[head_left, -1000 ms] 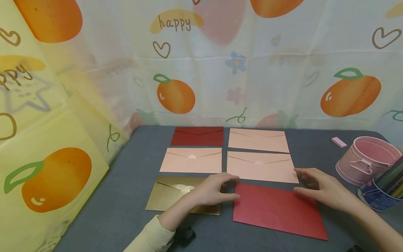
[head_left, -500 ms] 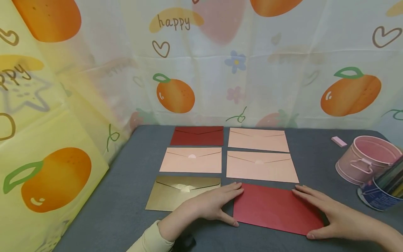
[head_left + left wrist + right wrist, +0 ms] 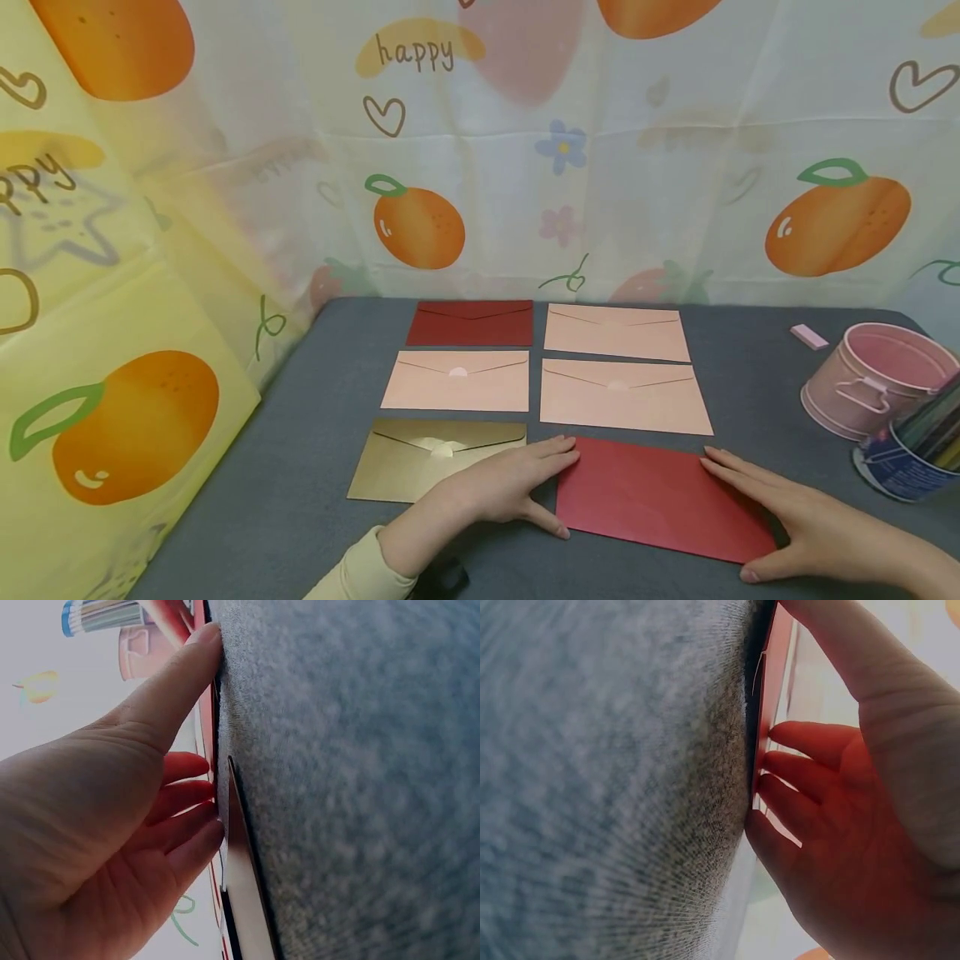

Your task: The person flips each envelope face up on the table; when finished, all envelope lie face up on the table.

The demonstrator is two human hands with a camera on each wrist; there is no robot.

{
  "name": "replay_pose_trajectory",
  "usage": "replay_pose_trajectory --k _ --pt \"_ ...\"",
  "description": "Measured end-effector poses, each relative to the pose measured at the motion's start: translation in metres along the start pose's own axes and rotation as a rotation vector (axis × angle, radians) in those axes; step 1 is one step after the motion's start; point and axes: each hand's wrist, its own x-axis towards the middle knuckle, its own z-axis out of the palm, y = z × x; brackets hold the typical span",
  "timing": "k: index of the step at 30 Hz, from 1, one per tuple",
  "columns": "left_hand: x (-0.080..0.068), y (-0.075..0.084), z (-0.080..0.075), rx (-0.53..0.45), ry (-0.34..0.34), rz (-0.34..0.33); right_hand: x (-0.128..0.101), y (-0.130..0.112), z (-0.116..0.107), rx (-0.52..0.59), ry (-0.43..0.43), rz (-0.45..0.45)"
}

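Observation:
A large red envelope [image 3: 660, 500] lies on the dark grey table, at a slight slant. My left hand [image 3: 502, 492] is at its left side, fingertips at the top left corner and thumb near the bottom left corner. On the opposite side my right hand [image 3: 810, 525] spreads along the right edge, its thumb by the bottom right corner. In the right wrist view the fingertips [image 3: 761, 761] meet the red edge. A gold envelope [image 3: 397, 467] with a pale seal lies beside the left hand, whose forearm covers its lower right part.
Behind lie a dark red envelope [image 3: 469, 325] and pink envelopes at left [image 3: 427, 392], back right [image 3: 600, 333] and middle right [image 3: 592, 408]. On the right stand a pink bucket [image 3: 836, 396], a blue pot [image 3: 892, 467] holding sticks, and a pink eraser-like block [image 3: 809, 337].
Both hands have come down toward the near side, thumbs now by the envelope's lower corners. Since half a second ago the right hand has shifted slightly right; the left is nearly still.

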Motion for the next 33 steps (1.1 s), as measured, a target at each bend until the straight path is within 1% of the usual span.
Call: replay_pose_trajectory --k 6,9,11,15,19,22,27,30,33 --pt "-0.001 0.002 -0.003 0.06 0.011 0.038 -0.001 -0.001 0.001 -0.042 0.021 -0.019" --pt "0.0 0.003 -0.004 0.086 0.016 0.081 -0.002 -0.001 0.001 -0.056 0.03 -0.03" --pt "0.0 0.003 -0.005 0.108 0.024 0.124 -0.001 -0.001 0.001 -0.053 0.024 -0.03" --pt "-0.001 0.003 -0.008 0.158 0.057 0.196 -0.001 0.002 0.001 -0.031 -0.018 0.002" --pt "-0.003 0.003 -0.01 0.157 0.099 0.249 -0.003 0.003 -0.001 -0.028 -0.051 0.051" --pt "-0.005 0.002 -0.011 0.129 0.153 0.31 -0.004 0.001 -0.002 -0.052 -0.024 0.048" --pt "-0.007 -0.002 -0.011 0.093 0.288 0.423 -0.001 -0.002 -0.008 -0.081 0.049 0.009" --pt "-0.008 -0.004 -0.011 0.096 0.369 0.467 0.002 -0.002 -0.011 -0.046 0.101 -0.034" --pt "-0.007 -0.005 -0.013 0.083 0.451 0.492 0.005 -0.001 -0.014 0.029 0.167 -0.091"
